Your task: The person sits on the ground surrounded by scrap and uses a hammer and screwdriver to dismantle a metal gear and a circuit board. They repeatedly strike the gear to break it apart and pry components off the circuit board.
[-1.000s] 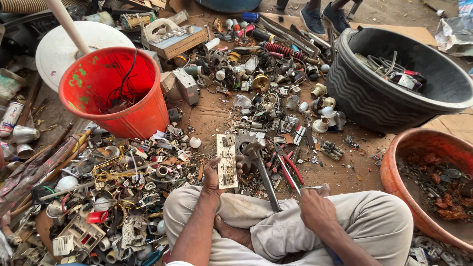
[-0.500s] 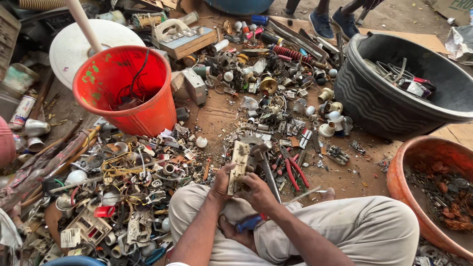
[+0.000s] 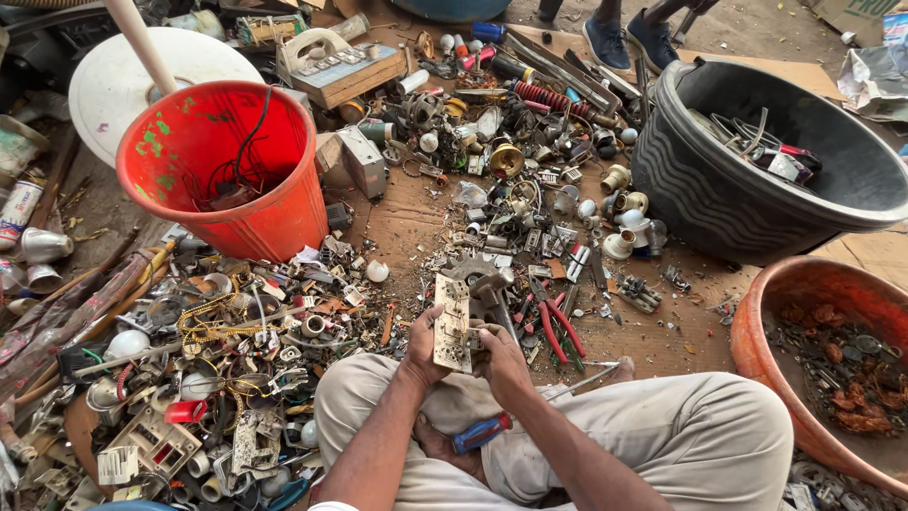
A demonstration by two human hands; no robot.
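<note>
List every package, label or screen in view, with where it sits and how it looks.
Labelled tube: far left edge, lying flat, white with red and dark print.
Cardboard box: top right corner, brown, partly cut off.
Crumpled wrapper: right edge beyond the black tub, greyish.
No screens.

The person wears loose light beige trousers point(image 3: 662, 445), creased at the knees; both forearms are bare, with no sleeves or gloves showing.
</note>
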